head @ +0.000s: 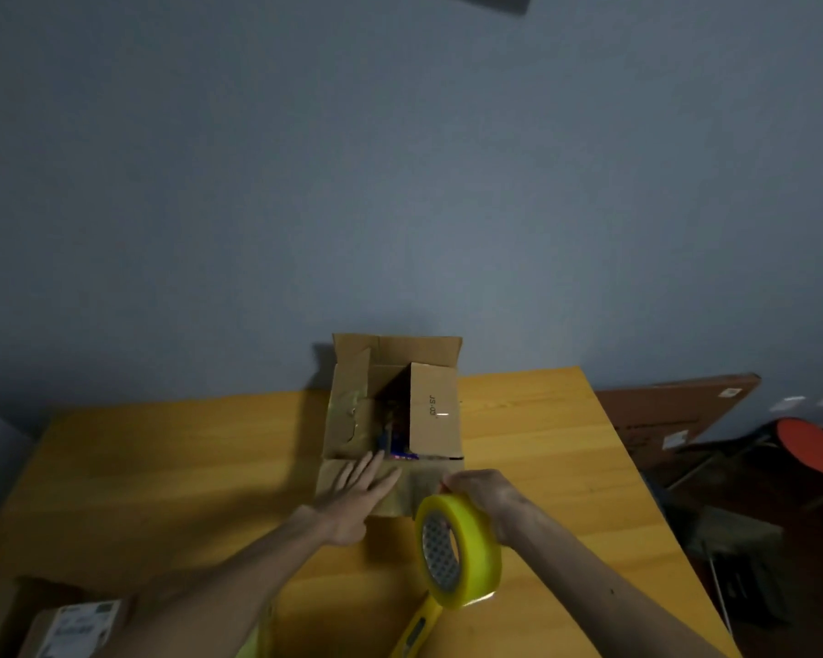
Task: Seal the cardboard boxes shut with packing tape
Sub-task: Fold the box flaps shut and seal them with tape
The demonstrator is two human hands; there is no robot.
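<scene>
Presses the near flap of the cardboard box (435, 410) flat with the straight-fingered left hand (357, 496) and grips the yellow tape roll (471, 539) in the right hand (485, 496), just beside that flap. Looks barely begun: box open at the far edge of the table (162, 467), other flaps up, no strip across the top; second box (77, 629) at the near left untouched.

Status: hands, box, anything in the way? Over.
Left hand flat on near flap. Right hand grips tape roll. Box open, other flaps up. Cutter on table, clear of box.
</scene>
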